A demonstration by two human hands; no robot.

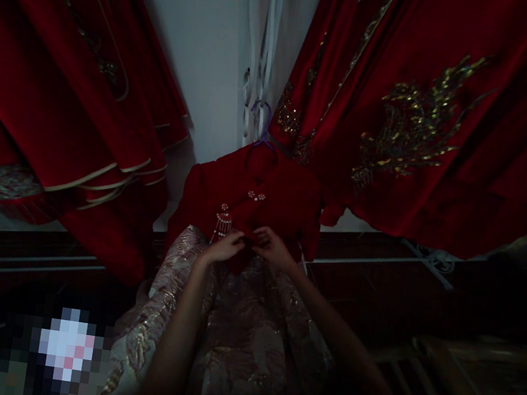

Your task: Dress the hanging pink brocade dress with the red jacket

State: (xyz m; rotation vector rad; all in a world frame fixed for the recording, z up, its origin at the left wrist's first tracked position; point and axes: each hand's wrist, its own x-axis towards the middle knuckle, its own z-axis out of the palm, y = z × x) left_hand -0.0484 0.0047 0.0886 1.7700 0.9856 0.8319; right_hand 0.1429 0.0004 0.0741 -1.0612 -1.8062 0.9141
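A red jacket (293,195) with pearl-like ornaments hangs on a purple hanger (265,134) in the middle of the head view. Under it falls a pale, shiny patterned skirt (243,345). At the lower front of the jacket, my left hand (224,248) has its fingers pinched on the red cloth. Close by on the right, my right hand (272,248) also grips the cloth, its fingers bent. Fingertips nearly meet, and dim light hides what small part lies between them. A beaded tassel (223,223) dangles just above my left hand.
Red garments (84,107) with gold trim hang at the left. On the right hangs a red garment (485,157) with a gold sequin motif (414,124). White straps (268,41) run down the pale wall (189,30). A blurred-out bright patch (68,347) shows at lower left.
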